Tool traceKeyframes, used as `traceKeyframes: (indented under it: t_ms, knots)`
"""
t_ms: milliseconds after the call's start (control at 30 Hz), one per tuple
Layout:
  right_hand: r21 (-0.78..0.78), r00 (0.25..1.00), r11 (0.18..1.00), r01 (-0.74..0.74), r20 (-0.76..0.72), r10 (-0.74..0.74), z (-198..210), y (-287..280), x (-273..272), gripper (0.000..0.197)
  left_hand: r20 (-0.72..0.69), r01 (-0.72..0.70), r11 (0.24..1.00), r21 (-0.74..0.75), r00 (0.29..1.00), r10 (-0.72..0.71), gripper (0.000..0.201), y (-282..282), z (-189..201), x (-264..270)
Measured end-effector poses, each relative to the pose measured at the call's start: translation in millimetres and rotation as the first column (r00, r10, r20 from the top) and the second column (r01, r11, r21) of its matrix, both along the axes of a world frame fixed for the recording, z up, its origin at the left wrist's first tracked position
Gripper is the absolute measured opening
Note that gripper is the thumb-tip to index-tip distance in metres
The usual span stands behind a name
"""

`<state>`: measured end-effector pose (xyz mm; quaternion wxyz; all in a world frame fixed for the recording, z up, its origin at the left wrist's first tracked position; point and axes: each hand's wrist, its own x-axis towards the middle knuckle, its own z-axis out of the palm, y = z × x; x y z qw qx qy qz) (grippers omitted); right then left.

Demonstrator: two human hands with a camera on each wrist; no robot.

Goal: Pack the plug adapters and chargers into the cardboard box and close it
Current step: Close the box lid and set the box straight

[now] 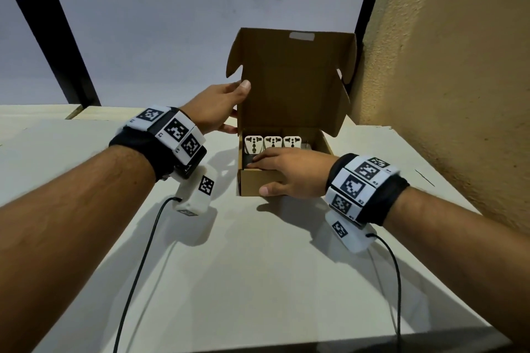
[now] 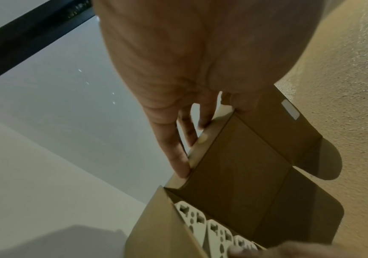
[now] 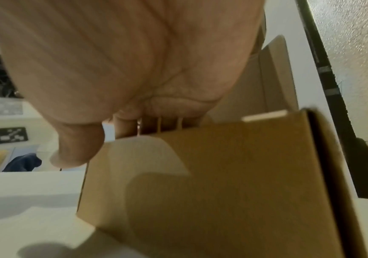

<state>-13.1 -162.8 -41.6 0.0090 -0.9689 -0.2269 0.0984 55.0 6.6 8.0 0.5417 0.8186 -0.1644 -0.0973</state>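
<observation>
Nearest the lens, low in the head view: two bare forearms with marker-covered wrist bands, cables trailing over the pale worktop (image 1: 258,266). Left of centre: left hand (image 1: 218,107) at the left edge of the raised lid (image 1: 295,77), thumb on the near face, straight fingers (image 2: 178,157) behind the panel in the left wrist view, so a light pinch on the flap. Centre frame: cardboard box (image 1: 252,183) standing open on the worktop, lid upright, side tabs flared. Inside, along the far wall: three white plug adapters (image 1: 274,144) in a row, socket faces up. Nearer the front wall: something dark (image 1: 249,162), probably a charger, mostly hidden. Right of centre: right hand (image 1: 289,173) draped over the front rim, fingers flat and reaching into the box onto the dark item, thumb down the outer front wall; pressing rather than grasping, nothing held. Nothing loose visible on the worktop, so packing judged nearly done, contents being settled. Next: right hand clear of the box, lid swung forward and down by the left hand, side tabs tucked inside the walls. Care needed against adapters standing proud of the rim.
</observation>
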Motion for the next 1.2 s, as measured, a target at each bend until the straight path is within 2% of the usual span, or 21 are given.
traceKeyframes:
  t_ms: [67,133,167,200,233,300,333,400,467,533,633,900,1000,1100,1200]
  knots:
    - [0.006,0.997,1.0,-0.018,0.073,0.017,12,-4,-6,0.049,-0.008,0.011,1.0,-0.009,1.0,-0.011,0.056,1,-2,0]
    - [0.18,0.958,0.984,-0.021,0.284,-0.031,31,-14,-16,0.036,-0.016,0.018,1.0,-0.012,1.0,-0.018,0.053,3,-2,-1]
    - [0.295,0.899,0.956,-0.008,0.42,-0.122,41,-22,-21,0.034,-0.016,0.023,1.0,-0.006,1.0,-0.024,0.052,4,-2,-1]
    - [0.425,0.81,0.905,0.013,0.527,-0.259,50,-30,-25,0.033,-0.017,0.03,1.0,-0.001,0.999,-0.03,0.05,5,-2,-2]
    - [0.579,0.706,0.815,0.03,0.565,-0.427,57,-40,-29,0.031,-0.021,0.036,0.999,-0.001,0.999,-0.036,0.046,6,-2,-3]
    - [0.834,0.543,0.548,0.064,0.432,-0.721,63,-61,-27,0.03,-0.035,0.051,0.999,-0.008,0.998,-0.051,0.038,8,-1,-5]
    - [0.9,0.52,0.421,0.115,0.306,-0.797,62,-70,-22,0.029,-0.046,0.06,0.998,-0.015,0.997,-0.061,0.038,9,0,-5]
    - [0.926,0.581,0.243,0.287,0.033,-0.813,57,-82,-8,0.029,-0.082,0.072,0.996,-0.049,0.994,-0.076,0.045,11,1,-6]
    - [0.895,0.664,0.125,0.428,-0.218,-0.716,49,-85,1,0.045,-0.126,0.072,0.992,-0.106,0.988,-0.085,0.045,12,0,-6]
    - [0.875,0.71,0.012,0.484,-0.385,-0.59,45,-79,1,0.058,-0.172,0.055,0.982,-0.182,0.981,-0.087,0.037,13,-1,-8]
    - [0.885,0.755,0.003,0.465,-0.395,-0.524,44,-67,-5,0.058,-0.231,0.009,0.953,-0.304,0.969,-0.083,0.037,17,-4,-10]
    - [0.891,0.776,0.048,0.451,-0.365,-0.514,45,-68,-10,0.056,-0.23,0.003,0.942,-0.336,0.969,-0.086,0.043,19,-3,-10]
    - [0.899,0.814,0.132,0.418,-0.305,-0.495,38,-69,-14,0.049,-0.253,-0.002,0.936,-0.351,0.963,-0.093,0.046,25,-6,-10]
    - [0.892,0.868,0.244,0.38,-0.252,-0.429,38,-73,-15,0.065,-0.255,-0.002,0.93,-0.366,0.962,-0.099,0.042,22,-1,-12]
    - [0.886,0.884,0.254,0.387,-0.279,-0.375,42,-75,-12,0.087,-0.245,0.013,0.934,-0.358,0.964,-0.107,0.041,16,3,-12]
